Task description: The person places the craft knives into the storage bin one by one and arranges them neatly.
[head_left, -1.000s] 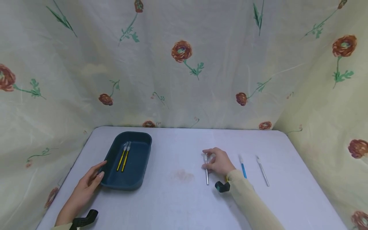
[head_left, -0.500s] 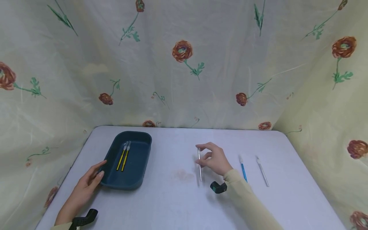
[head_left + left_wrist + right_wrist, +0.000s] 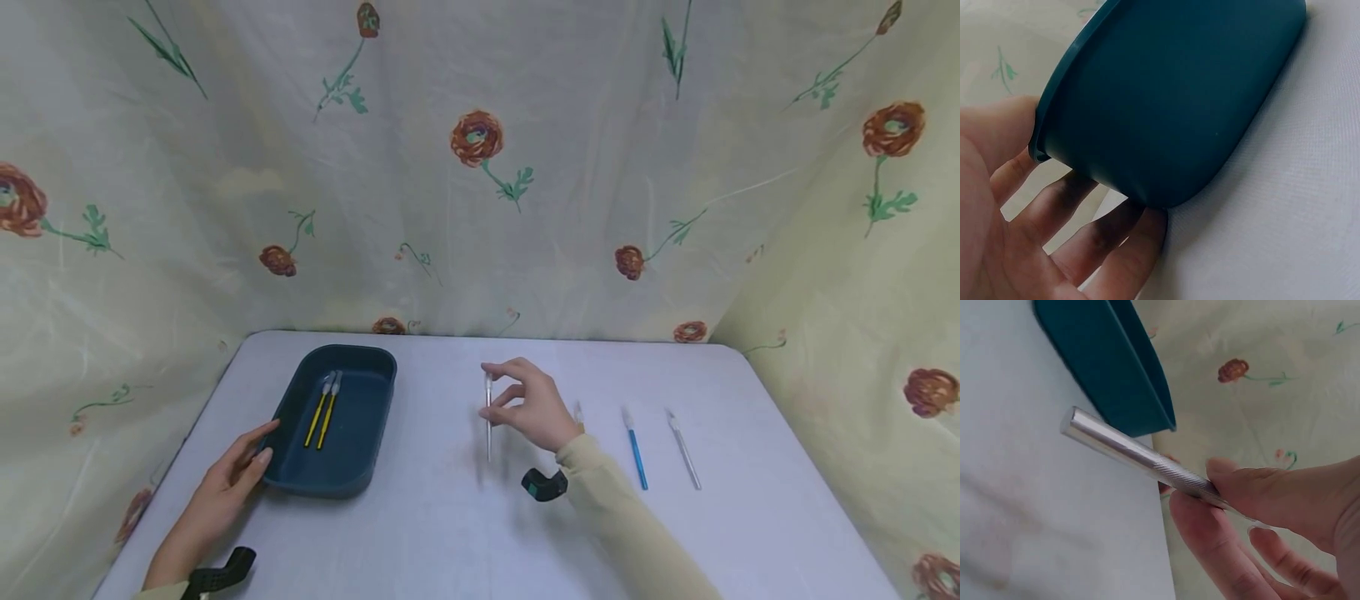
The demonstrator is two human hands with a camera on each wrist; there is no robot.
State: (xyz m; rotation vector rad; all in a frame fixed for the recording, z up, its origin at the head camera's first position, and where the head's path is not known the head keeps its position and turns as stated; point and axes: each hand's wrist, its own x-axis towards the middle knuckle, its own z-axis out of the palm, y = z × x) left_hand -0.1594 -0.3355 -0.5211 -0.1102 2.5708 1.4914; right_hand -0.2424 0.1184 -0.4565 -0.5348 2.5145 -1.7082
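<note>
My right hand point(image 3: 534, 408) pinches a silver craft knife point(image 3: 489, 442) between thumb and fingers, holding it lifted over the middle of the white table. In the right wrist view, the knife's knurled metal handle point(image 3: 1122, 447) points toward the tray and its other end lies among the fingers. My left hand point(image 3: 221, 487) rests at the near left corner of a dark teal tray point(image 3: 352, 483), thumb and fingers spread against its rim and outer wall point(image 3: 1147, 106). Two yellow-handled craft knives point(image 3: 324, 417) lie side by side in the tray.
Right of my right hand, a blue-handled craft knife point(image 3: 637, 458) and a silver one point(image 3: 684, 450) lie on the table point(image 3: 450, 542). Another capped tip point(image 3: 578, 414) shows behind my right wrist, its handle hidden. A flowered curtain point(image 3: 555, 208) hangs behind the table.
My right hand has lifted the silver craft knife from the table and carried it left toward the tray. My left hand stays at the tray's corner.
</note>
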